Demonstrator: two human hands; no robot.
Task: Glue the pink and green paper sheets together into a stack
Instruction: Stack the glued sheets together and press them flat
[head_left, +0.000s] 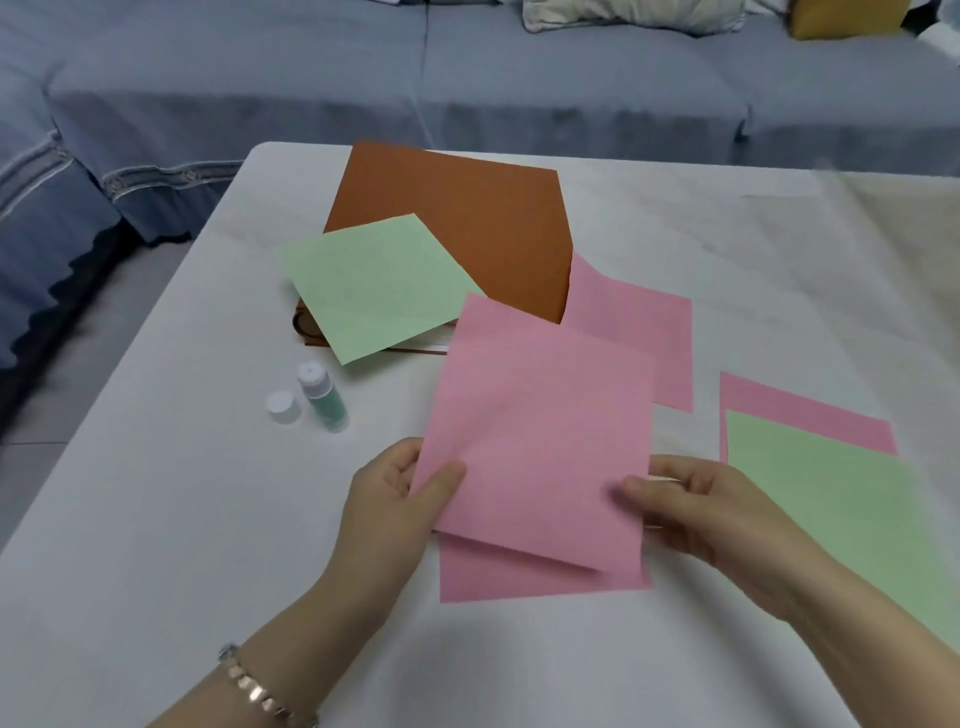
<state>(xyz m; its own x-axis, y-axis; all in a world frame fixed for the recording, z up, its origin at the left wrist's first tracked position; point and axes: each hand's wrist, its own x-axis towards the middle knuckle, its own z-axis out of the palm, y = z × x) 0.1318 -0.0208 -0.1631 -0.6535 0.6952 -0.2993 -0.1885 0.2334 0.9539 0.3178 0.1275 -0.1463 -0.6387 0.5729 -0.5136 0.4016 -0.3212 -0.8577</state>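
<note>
Lower pink sheet (498, 577): flat on table (156, 519), likely the base.
Left hand (410, 499): pinching upper pink sheet (540, 415) at 8 o'clock.
Right hand (691, 509): pinching at 4 o'clock, probably for squaring edges.
Glue bottle (322, 397): 10 o'clock, cap (283, 407) off, within reach.
Green sheet (374, 286): 11 o'clock, on brown folder (467, 218).

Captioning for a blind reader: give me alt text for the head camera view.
A person's left hand and right hand hold a pink sheet over a second pink sheet on a white table. A glue bottle and loose cap stand left of them; a green sheet and brown folder lie behind.
</note>
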